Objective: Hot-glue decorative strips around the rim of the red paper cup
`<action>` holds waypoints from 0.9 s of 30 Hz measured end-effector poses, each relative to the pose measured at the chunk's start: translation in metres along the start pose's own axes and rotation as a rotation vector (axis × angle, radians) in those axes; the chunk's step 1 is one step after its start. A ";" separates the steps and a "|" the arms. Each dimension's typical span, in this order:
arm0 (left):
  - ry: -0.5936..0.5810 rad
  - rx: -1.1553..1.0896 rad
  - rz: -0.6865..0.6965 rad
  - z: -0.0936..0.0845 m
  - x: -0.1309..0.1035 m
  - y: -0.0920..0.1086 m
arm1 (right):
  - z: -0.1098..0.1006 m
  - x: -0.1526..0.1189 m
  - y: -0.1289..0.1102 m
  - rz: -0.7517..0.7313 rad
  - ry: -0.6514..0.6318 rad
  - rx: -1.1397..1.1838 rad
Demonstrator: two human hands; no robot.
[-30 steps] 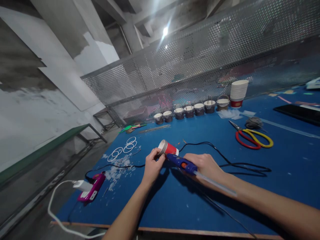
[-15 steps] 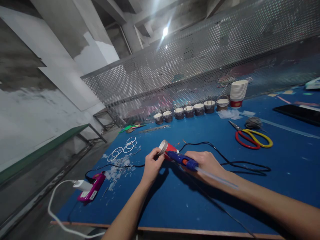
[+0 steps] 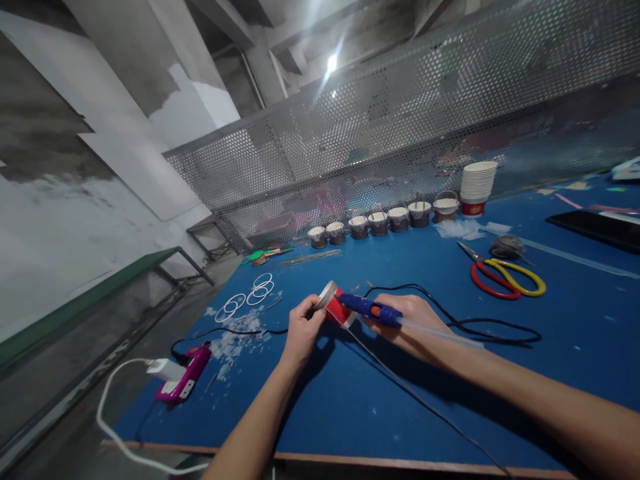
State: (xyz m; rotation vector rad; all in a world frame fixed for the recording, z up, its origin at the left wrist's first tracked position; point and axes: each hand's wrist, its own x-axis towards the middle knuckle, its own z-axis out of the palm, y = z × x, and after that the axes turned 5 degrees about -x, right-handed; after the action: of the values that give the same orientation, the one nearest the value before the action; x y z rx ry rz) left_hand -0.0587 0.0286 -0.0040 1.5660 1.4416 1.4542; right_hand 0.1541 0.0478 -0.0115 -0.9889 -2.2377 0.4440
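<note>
The left hand (image 3: 302, 329) grips the tilted cup (image 3: 337, 311) near the middle of the surface (image 3: 330, 420). The right hand's (image 3: 406, 321) grip is closed around the glue gun (image 3: 366, 307), nozzle at the cup. Yarn (image 3: 425, 403) runs near-right; scissors (image 3: 486, 261) lie right, small buckets (image 3: 379, 227) far.

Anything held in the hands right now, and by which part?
Left hand: red paper cup, pinched at its rim end. Right hand: blue glue gun, by its grip, mostly hidden in the hand.
</note>
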 end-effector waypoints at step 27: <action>-0.018 -0.018 0.042 -0.005 0.001 -0.008 | -0.010 0.009 -0.008 0.113 -0.013 0.236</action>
State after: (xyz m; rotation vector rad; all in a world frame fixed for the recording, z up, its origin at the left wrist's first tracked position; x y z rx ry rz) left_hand -0.0665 0.0308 -0.0095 1.6029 1.3902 1.4695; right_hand 0.1520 0.0494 0.0038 -0.9921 -2.0887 0.7472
